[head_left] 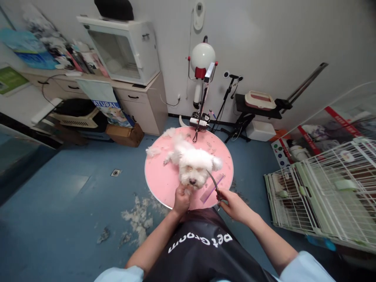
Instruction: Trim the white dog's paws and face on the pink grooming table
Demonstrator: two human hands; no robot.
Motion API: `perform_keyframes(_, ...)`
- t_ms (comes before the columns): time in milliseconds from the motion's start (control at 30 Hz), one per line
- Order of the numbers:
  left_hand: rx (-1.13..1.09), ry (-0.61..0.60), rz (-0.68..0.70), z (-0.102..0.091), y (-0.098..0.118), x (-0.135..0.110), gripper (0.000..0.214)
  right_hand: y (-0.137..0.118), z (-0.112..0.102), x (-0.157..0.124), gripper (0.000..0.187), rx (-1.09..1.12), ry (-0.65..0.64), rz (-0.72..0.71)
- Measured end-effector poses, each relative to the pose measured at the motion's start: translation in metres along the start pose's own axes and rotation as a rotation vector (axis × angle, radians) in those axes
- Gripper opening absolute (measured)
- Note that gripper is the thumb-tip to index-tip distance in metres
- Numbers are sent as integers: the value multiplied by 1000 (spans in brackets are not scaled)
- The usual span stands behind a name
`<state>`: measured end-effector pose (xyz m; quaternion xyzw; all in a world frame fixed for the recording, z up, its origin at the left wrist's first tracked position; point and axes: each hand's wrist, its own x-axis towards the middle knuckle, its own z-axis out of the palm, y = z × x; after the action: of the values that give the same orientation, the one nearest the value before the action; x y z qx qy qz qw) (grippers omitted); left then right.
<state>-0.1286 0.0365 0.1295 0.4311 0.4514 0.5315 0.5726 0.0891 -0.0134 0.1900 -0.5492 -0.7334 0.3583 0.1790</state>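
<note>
A fluffy white dog (192, 166) lies on a round pink grooming table (158, 184), its head facing me. Under its muzzle my left hand (182, 199) is closed on the chin fur; the fingertips are partly hidden there. My right hand (232, 203) grips a pair of curved scissors (214, 181) by the handles. The blades point up toward the side of the dog's face, close to the ear; whether they touch the fur I cannot tell. A purple comb (209, 192) lies on the table between the dog's head and my right hand.
Clumps of cut fur lie on the table and blue floor (138, 217). Behind the table stands a grooming arm with a hanging loop (195, 136) and a white dryer (202, 56). A wire cage (320, 192) is at right, cabinets (141, 102) at back left.
</note>
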Motion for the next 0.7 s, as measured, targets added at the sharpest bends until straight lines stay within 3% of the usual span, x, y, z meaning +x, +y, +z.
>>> perform_keyframes(533, 3, -5, 26, 3, 5, -2, 44, -2, -2, 24, 46, -398, -8, -15)
perform_keyframes(700, -11, 0, 22, 4, 8, -2, 43, -3, -7, 19, 47, -377, 20, -33)
